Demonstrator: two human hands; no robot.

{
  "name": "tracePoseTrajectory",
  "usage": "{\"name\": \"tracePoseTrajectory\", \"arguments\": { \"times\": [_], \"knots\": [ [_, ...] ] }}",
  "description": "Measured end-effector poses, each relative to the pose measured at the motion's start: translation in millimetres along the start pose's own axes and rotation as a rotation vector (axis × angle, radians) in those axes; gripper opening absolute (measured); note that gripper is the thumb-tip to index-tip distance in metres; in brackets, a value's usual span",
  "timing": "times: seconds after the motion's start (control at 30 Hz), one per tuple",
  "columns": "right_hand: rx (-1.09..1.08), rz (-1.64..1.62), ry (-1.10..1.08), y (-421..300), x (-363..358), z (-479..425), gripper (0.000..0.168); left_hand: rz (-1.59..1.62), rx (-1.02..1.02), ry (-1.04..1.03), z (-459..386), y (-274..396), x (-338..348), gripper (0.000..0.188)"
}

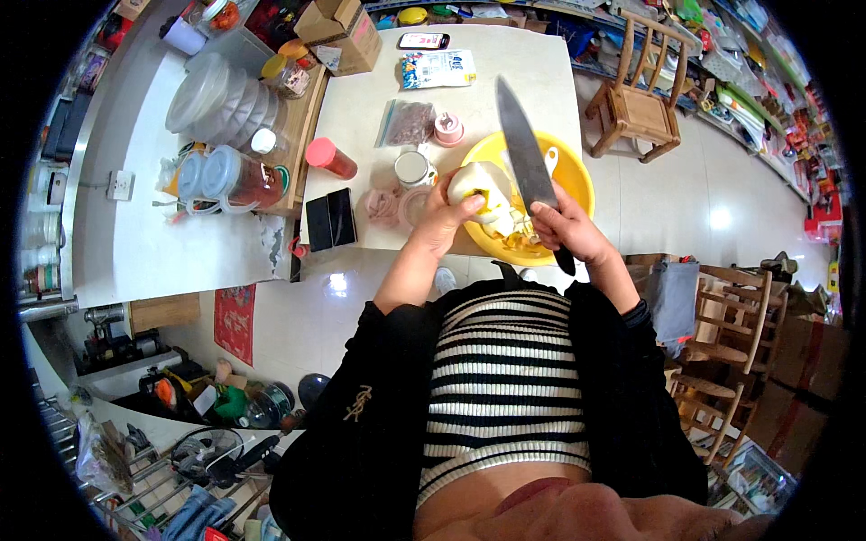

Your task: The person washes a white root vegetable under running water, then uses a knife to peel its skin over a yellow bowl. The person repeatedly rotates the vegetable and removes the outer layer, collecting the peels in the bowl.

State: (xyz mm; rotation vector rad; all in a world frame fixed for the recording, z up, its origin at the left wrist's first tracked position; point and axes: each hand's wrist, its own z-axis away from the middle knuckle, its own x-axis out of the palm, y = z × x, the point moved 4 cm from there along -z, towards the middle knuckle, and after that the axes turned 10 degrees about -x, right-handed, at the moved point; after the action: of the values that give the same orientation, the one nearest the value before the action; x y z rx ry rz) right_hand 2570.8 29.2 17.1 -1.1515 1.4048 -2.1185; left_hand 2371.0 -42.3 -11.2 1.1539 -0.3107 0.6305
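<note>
My left hand grips a large pale fruit, perhaps a pomelo, with white pith showing and yellow patches near my thumb. In my right hand is a kitchen knife. Its broad dark blade points up and away from me, and the black handle end sticks out below my fist. Both hands are over a yellow plastic basin at the table's near edge. Yellow and white peel pieces lie inside it. A white handle with a hole leans at the basin's right side, its other end hidden.
Left of the basin, the table holds a lidded glass jar, a pink-lidded container, a bag of dark bits and a black folding device. Farther back lie a printed pouch and a phone. A wooden chair stands right.
</note>
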Motion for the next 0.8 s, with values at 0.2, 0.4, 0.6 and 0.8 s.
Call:
{"name": "tracePoseTrajectory", "arguments": {
  "times": [0.2, 0.4, 0.6, 0.8],
  "knots": [
    [0.15, -0.204, 0.027, 13.3, 9.9, -18.8, 0.016, 0.191, 0.102, 0.035, 13.5, 32.3, -55.8, 0.061],
    [0.395, -0.071, -0.054, 49.7, 44.4, -47.0, 0.025, 0.243, 0.314, 0.168, 62.4, 76.2, -94.0, 0.07],
    [0.502, 0.084, -0.115, 79.8, 68.2, -72.2, 0.013, 0.277, 0.359, 0.162, 88.2, 83.6, -99.6, 0.072],
    [0.519, 0.148, -0.144, 86.3, 78.1, -83.8, 0.012, 0.264, 0.335, 0.119, 90.2, 82.8, -95.3, 0.076]
  ]
}}
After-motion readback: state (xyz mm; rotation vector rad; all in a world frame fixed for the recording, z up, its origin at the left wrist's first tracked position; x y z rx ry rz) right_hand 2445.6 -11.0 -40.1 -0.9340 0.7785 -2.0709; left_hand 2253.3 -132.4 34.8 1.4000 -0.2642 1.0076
